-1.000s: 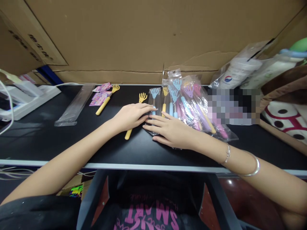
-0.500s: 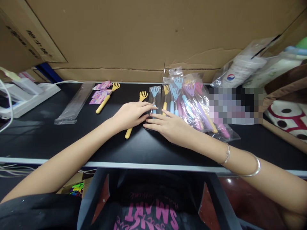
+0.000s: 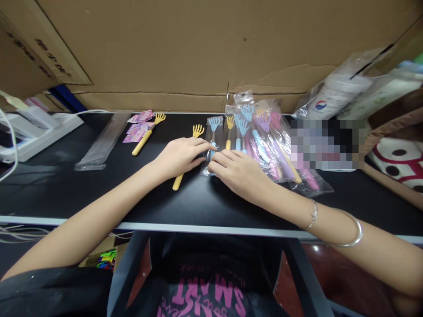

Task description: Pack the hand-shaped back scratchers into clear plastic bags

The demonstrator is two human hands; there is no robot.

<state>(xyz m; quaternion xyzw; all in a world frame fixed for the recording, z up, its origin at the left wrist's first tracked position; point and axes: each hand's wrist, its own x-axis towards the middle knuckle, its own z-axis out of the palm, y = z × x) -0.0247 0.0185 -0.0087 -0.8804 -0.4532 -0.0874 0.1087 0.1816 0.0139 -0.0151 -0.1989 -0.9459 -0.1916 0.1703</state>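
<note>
My left hand [image 3: 180, 156] lies across the middle of a yellow back scratcher [image 3: 197, 130], fingers stretched out. Its fingertips reach the edge of a blue back scratcher [image 3: 213, 123] in a clear bag. My right hand [image 3: 243, 174] has its fingers curled over the lower part of that same bagged scratcher; its fingertips are partly hidden. Just right of it, a bagged yellow back scratcher [image 3: 229, 123] runs under the right hand. More bagged back scratchers, with a purple one [image 3: 264, 122] among them, overlap in a pile beyond.
To the left lie another yellow back scratcher [image 3: 142, 141], pink printed cards [image 3: 138, 133] and flat clear bags [image 3: 103, 143]. A white power strip [image 3: 49, 136] stands at the far left. At the right are a bagged Pepsi cup [image 3: 340, 94] and a patterned cloth bag [image 3: 396, 165]. Cardboard [image 3: 158, 53] walls the back.
My right hand's fingers have drawn in from stretched to curled at the bagged blue scratcher, and the hand has shifted slightly right. My left hand is nearly still.
</note>
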